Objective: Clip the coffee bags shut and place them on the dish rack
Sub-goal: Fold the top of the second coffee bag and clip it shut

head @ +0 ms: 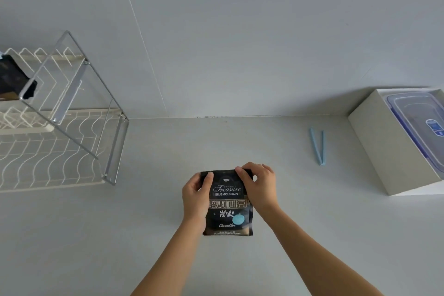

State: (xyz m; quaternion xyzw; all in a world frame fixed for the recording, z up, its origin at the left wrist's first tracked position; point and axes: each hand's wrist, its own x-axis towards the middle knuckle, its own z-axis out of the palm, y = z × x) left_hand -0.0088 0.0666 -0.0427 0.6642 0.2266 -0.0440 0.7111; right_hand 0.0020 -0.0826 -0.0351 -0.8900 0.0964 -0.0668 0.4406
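on the counter, my left hand and right hand pinch the coffee bag
i see a glossy black rectangular pouch, long axis toward the wall, top end farthest from me

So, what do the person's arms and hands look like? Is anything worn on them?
Nothing worn is visible. The left hand and right hand have no gloves, and no watch or bracelet shows at the wrists. The left forearm and right forearm are without sleeves as far as the picture's bottom edge.

dish rack left, coffee bag centre on counter, clip right beside box.
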